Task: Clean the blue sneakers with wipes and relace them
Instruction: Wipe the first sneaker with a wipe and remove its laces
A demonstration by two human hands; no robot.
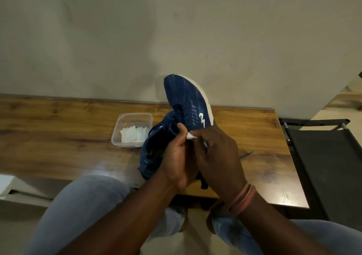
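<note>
Head view, sneaker: one blue sneaker (188,101) with a white sole is held up over the wooden table (58,133), toe pointing up and away toward the wall, eyelets empty as far as can be seen.
Head view, second sneaker: a second blue sneaker (150,148) lies on the table just behind the hands, its opening facing the camera, beside the container.
Head view, left hand: the left hand (176,156) is curled around the raised sneaker's tongue and collar, thumb pressed near the eyelets.
Head view, right hand: a small white wipe (191,135) is pinched in the fingertips of the right hand (219,156), touching the shoe's side just below the white logo.
Head view, wipes supply: folded white wipes (134,135) are kept in a clear plastic container (135,117) on the table, left of the shoes.
Head view, lace: a dark lace (203,180) appears to hang below the hands; its path cannot be told.
Step in hand: the side panel near the eyelets is judged to be under wiping.
Doing it well: the shoe should be braced firmly by the left hand, the wipe drawn in short strokes along the mesh, and refolded once soiled.
Risk: mesh may be snagged if scrubbed hard.
Writing and brands: a white zigzag logo (201,119) is seen on the side; no readable text is visible.
</note>
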